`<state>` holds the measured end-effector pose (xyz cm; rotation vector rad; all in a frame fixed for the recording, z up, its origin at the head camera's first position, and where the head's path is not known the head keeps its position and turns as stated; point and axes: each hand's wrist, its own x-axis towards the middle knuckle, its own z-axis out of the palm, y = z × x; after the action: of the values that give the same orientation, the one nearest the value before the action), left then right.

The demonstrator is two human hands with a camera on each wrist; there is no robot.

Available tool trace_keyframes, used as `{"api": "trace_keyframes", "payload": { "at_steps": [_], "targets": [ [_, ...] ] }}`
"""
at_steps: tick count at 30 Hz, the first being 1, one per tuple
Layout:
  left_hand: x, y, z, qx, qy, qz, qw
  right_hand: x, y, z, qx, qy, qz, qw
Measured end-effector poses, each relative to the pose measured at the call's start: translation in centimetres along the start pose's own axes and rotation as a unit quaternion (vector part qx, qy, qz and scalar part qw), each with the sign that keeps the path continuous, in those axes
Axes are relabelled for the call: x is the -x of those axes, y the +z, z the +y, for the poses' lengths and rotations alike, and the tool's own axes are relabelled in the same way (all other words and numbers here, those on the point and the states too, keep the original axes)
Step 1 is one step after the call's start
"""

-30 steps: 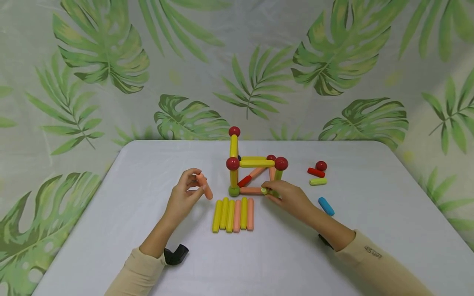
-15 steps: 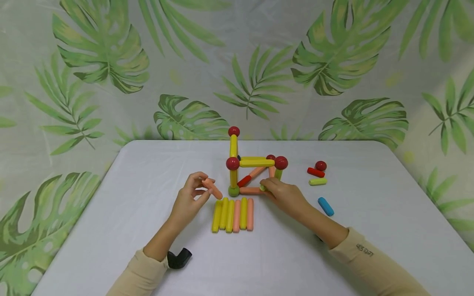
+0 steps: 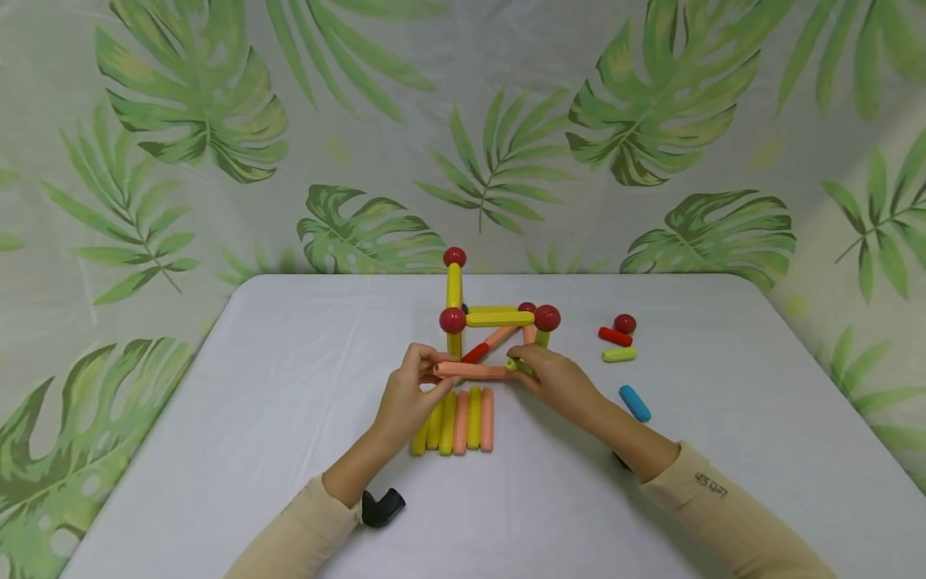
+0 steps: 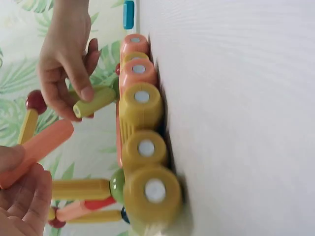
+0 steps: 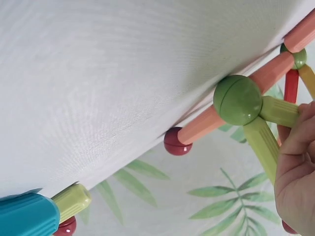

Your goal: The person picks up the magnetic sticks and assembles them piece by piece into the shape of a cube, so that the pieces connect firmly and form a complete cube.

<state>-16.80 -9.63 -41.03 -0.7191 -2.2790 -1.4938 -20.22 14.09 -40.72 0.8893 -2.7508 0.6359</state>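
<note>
My left hand (image 3: 419, 394) pinches a salmon-pink magnetic stick (image 4: 42, 150) between thumb and fingers, in front of the frame's lower left corner. My right hand (image 3: 560, 382) grips a short light-green stick (image 5: 280, 112), which joins a green ball (image 5: 238, 101) at the frame's lower right corner. The frame of magnetic sticks and balls stands upright, with red balls (image 3: 547, 318) on top and yellow sticks (image 3: 499, 319) between them. From the head view the held pink stick hides the green ball at the lower left, which the left wrist view shows.
A row of yellow and pink sticks (image 3: 460, 426) lies in front of the frame. To the right are a red ball (image 3: 625, 323), a short red stick (image 3: 615, 336), a light-green stick (image 3: 619, 355) and a blue stick (image 3: 635, 403).
My left hand has moved right with the pink stick, which has turned from slanting to nearly level. My right hand has shifted only slightly and keeps its grip on the light-green stick.
</note>
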Motion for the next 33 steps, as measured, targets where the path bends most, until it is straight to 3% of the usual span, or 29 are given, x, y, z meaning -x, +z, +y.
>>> {"api": "trace_keyframes", "payload": {
  "at_steps": [5, 10, 21, 28, 31, 33],
  "targets": [
    [-1.0, 1.3, 0.0, 0.004, 0.015, -0.007, 0.9998, 0.0, 0.1, 0.2, -0.01, -0.004, 0.005, 0.9999],
    [-1.4, 1.9, 0.0, 0.011, 0.003, -0.015, 0.9998, 0.0, 0.3, 0.3, -0.011, -0.005, 0.004, 0.9999],
    [-1.8, 2.6, 0.1, 0.004, 0.01, -0.008, 0.9999, 0.1, 0.2, 0.3, -0.015, -0.008, 0.004, 0.9999],
    [-1.9, 2.6, 0.8, 0.036, 0.003, -0.014, 0.9993, -0.1, 0.4, 0.2, -0.047, -0.031, 0.03, 0.998],
    [-1.7, 2.4, 0.3, 0.005, 0.015, -0.021, 0.9997, -0.3, 0.5, 0.2, -0.053, -0.025, 0.03, 0.9978],
    [-1.6, 2.0, 0.5, -0.042, 0.027, -0.02, 0.9985, -0.5, 0.5, 0.1, -0.06, -0.024, 0.029, 0.9975]
  ]
}}
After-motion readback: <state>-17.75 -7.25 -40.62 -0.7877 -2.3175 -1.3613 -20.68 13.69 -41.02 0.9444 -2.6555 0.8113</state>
